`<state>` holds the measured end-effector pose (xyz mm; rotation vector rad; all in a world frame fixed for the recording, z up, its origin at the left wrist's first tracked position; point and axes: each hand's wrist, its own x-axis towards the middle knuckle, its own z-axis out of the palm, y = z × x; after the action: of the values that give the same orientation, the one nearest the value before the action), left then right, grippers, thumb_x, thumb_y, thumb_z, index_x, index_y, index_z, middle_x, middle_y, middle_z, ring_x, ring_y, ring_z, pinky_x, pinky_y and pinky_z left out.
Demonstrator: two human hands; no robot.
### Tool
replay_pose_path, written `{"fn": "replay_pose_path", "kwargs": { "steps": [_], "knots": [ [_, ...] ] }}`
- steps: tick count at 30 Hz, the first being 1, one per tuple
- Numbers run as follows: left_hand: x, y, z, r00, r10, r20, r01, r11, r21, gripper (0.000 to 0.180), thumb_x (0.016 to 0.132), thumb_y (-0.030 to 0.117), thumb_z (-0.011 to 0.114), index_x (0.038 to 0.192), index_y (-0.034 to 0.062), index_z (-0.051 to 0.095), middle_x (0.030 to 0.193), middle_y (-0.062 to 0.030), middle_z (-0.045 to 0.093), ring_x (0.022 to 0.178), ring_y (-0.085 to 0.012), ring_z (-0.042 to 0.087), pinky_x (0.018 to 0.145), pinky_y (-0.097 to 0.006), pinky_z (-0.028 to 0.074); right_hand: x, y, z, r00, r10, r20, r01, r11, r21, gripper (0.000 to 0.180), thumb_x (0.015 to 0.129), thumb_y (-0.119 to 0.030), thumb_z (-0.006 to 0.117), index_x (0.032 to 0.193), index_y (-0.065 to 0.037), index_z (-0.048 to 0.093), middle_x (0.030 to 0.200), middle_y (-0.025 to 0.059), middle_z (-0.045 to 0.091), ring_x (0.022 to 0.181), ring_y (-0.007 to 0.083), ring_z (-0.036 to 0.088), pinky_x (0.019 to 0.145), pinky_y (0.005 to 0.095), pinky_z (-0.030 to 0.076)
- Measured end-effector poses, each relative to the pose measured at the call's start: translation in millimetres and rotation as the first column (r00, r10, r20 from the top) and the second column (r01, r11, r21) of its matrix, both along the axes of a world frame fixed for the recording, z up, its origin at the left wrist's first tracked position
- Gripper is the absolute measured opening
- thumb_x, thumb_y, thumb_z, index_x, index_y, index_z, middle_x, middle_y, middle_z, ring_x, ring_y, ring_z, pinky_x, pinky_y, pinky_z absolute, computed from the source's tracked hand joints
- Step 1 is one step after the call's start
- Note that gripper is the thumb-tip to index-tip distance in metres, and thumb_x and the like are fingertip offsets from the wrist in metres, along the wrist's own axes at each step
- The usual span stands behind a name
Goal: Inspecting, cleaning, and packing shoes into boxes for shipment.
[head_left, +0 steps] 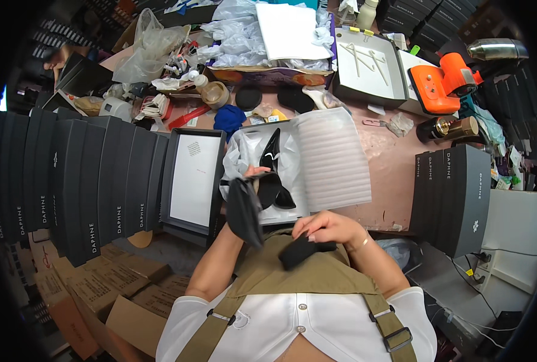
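Note:
My left hand [257, 172] grips a black shoe [245, 211], smeared by motion, above the near side of an open shoebox. Most of that hand is hidden behind the shoe. Close to my apron, my right hand [332, 230] pinches a black block-like pad [298, 252]; its exact kind is unclear. Inside the box, on white tissue paper [244, 148], lies a glossy black pointed shoe [271, 151]. A ribbed white foam sheet [332, 157] spreads out from the box's right side.
Left of the box stands a dark box lid [196, 181] with a white inside, beside a row of dark shoeboxes [105, 175]. More shoeboxes [452, 199] stand at the right. Toward the back are a tissue-filled carton [268, 75], an orange tool [440, 84] and a blue cloth [229, 119].

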<state>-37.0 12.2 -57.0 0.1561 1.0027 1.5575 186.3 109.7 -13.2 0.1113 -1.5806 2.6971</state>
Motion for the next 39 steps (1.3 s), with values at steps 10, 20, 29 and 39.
{"fn": "replay_pose_path", "kwargs": {
  "steps": [10,20,29,39],
  "knots": [
    [42.4,-16.5,-4.8,0.963,0.165,0.211,-0.128,0.975,-0.18,0.032,0.095,0.035,0.05,0.116,0.0119,0.057,0.114,-0.0063,0.06,0.096,-0.021,0.061,0.082,-0.042,0.052,55.2,96.6,-41.9,0.067,-0.94,-0.334,0.427,-0.276,0.861,0.032,0.087,-0.007,0.055,0.119,0.0,0.057,0.11,0.0165,0.055,0.101,0.0323,0.054,0.089,0.038,0.043],
    [64.9,13.5,-14.0,0.82,-0.037,-0.571,-0.08,0.981,-0.178,0.052,0.096,0.044,0.048,0.116,-0.0033,0.052,0.104,-0.0096,0.058,0.096,-0.0169,0.053,0.086,-0.029,0.042,34.5,61.4,-16.3,0.533,-0.845,-0.037,0.706,0.42,0.57,0.054,0.088,-0.019,0.064,0.134,0.0,0.044,0.128,0.0132,0.054,0.118,0.0223,0.052,0.096,0.0365,0.043],
    [92.9,-5.0,42.2,0.759,-0.198,-0.621,0.207,0.977,-0.059,0.063,0.082,0.016,0.074,0.13,-0.0058,0.039,0.106,-0.0103,0.057,0.098,-0.0147,0.058,0.081,-0.027,0.051,0.2,19.4,-11.1,0.719,-0.61,0.332,0.695,0.642,-0.323,0.058,0.092,-0.006,0.053,0.143,-0.01,0.025,0.125,0.0121,0.052,0.11,0.0204,0.056,0.094,0.0344,0.048],
    [74.9,-6.9,43.6,0.826,-0.183,-0.533,0.194,0.98,-0.036,0.064,0.077,0.02,0.079,0.125,-0.0072,0.046,0.098,-0.0082,0.058,0.084,-0.0107,0.06,0.074,-0.023,0.052,-19.4,0.4,-6.7,0.681,-0.628,0.377,0.727,0.518,-0.451,0.051,0.097,-0.02,0.047,0.143,-0.009,0.027,0.127,0.0126,0.051,0.11,0.0231,0.058,0.093,0.0385,0.05]
  ]
}}
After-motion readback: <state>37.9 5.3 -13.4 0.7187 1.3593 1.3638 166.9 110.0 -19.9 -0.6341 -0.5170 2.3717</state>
